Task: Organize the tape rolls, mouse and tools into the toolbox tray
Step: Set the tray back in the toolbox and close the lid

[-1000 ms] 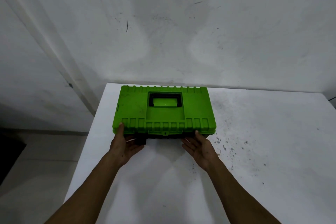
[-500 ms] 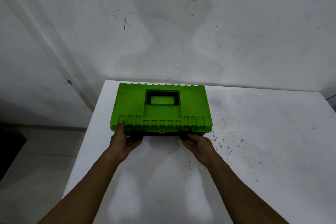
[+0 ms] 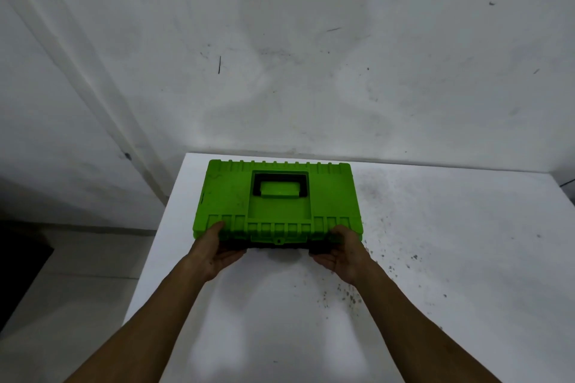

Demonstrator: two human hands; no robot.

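White speckled table [image 3: 435,258] against a scuffed grey wall [image 3: 280,40], pale floor [image 3: 77,274] left.

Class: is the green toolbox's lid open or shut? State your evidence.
Shut. The green toolbox has its lid flat down, handle folded in; the left hand and right hand grip its front edge.

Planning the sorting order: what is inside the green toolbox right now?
Nothing inside shows: the toolbox lid is down, so any tray or contents are covered. Visible: the black handle in its recess, and the left hand and right hand gripping the front edge.
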